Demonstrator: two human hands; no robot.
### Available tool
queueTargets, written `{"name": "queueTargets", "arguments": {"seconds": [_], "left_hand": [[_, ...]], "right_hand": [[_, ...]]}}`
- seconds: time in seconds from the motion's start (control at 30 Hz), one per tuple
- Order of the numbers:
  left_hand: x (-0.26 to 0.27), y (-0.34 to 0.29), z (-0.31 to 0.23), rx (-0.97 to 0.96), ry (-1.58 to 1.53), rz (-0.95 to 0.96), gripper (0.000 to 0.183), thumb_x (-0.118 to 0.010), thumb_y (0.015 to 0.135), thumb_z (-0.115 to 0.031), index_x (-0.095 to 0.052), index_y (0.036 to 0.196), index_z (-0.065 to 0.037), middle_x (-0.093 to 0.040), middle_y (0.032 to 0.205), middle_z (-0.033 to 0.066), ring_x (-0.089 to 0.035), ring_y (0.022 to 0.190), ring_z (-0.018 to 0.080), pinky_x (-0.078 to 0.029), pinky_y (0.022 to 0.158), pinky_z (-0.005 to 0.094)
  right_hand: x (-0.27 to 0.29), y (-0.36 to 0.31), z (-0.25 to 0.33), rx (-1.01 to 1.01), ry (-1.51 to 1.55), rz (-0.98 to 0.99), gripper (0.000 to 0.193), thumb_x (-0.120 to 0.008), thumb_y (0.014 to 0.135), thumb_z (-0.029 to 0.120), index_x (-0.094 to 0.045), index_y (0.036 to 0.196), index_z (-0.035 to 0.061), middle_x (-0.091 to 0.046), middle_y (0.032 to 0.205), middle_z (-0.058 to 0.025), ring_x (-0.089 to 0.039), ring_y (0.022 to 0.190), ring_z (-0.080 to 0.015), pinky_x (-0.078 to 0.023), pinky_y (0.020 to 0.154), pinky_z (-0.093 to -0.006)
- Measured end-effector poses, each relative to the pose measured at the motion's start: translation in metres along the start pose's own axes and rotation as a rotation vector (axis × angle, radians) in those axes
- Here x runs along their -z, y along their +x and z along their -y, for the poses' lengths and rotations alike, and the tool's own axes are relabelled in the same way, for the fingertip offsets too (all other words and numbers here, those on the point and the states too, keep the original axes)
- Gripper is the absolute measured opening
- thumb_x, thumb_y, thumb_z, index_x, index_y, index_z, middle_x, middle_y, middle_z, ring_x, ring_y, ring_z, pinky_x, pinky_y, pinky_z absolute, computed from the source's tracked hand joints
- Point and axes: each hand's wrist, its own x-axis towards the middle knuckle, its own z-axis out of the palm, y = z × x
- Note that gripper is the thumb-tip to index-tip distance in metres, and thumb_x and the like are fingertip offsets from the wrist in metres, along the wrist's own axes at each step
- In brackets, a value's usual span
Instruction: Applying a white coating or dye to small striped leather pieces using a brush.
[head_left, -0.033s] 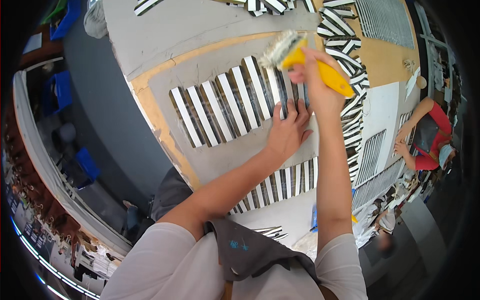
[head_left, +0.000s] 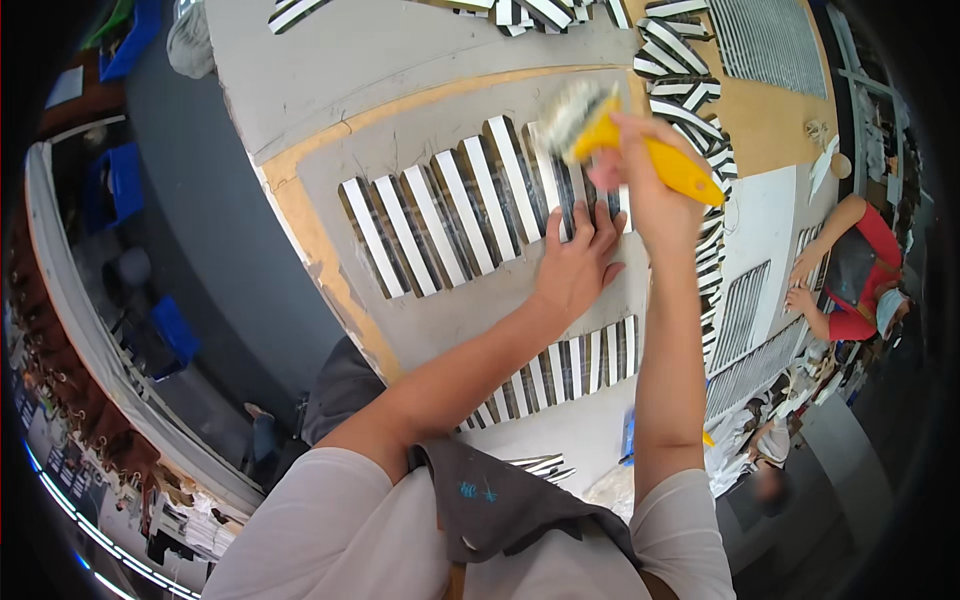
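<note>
Left hand [head_left: 578,262] pressed flat, fingers spread, on the right end of a row of black-and-white strips [head_left: 470,205] laid side by side on a grey board [head_left: 470,310]; nothing clasped, palm simply holding the strips down. Right hand [head_left: 645,175] closed tight around the yellow handle of a brush [head_left: 625,140], bristle head blurred, tilted up-left just above the strips' upper ends, near the left hand's fingertips.

No tray or box around the strips: bare board only, resting on a tan wooden tabletop [head_left: 300,205]. Blue bins [head_left: 112,180] down on the left by the floor, three made out, contents too dark to tell.

About nine pale strips countable in the upper row before the hands cover the rest. A second, lower row of strips [head_left: 560,370] near the right elbow, roughly ten, partly hidden by the forearm. More striped pieces heaped in a pile [head_left: 690,90] along the table's far side and right of the brush, too jumbled to count. One brush. Two bare forearms entering from below, over a pale shirt and grey apron [head_left: 500,500].

One other person in a red top [head_left: 865,270] at the right rim, both hands down on a ribbed sheet [head_left: 740,310], well apart from the brush.
</note>
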Motion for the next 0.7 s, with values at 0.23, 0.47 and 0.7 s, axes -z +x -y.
{"name": "queueTargets", "arguments": {"seconds": [0.23,0.47,0.7], "left_hand": [[0.001,0.003,0.000,-0.008,-0.003,-0.055,0.050,-0.055,0.080,-0.041,-0.054,0.117,-0.008,-0.039,0.125,0.0103,-0.029,0.119,0.0310,-0.027,0.096,0.0538],[-0.004,0.001,0.003,-0.059,-0.047,-0.056,0.048,-0.056,0.079,-0.039,-0.055,0.115,-0.008,-0.040,0.125,0.0107,-0.030,0.119,0.0316,-0.028,0.095,0.0545],[0.004,0.006,-0.005,-0.026,0.018,-0.030,0.054,-0.057,0.078,-0.040,-0.051,0.122,-0.010,-0.041,0.124,0.0106,-0.033,0.118,0.0315,-0.027,0.095,0.0542]], "right_hand": [[-0.004,0.004,-0.002,-0.003,-0.015,-0.003,0.012,-0.057,0.084,0.006,-0.062,0.091,-0.0022,-0.063,0.065,-0.0085,-0.061,0.053,-0.0108,-0.048,0.051,-0.0207],[-0.015,-0.003,-0.008,0.046,0.070,-0.018,0.013,-0.058,0.085,0.008,-0.063,0.091,-0.0022,-0.063,0.062,-0.0083,-0.061,0.054,-0.0100,-0.048,0.051,-0.0201],[-0.002,0.014,-0.018,0.060,0.116,-0.067,0.012,-0.056,0.085,0.008,-0.062,0.090,-0.0017,-0.063,0.065,-0.0089,-0.061,0.052,-0.0129,-0.048,0.048,-0.0215]]}}
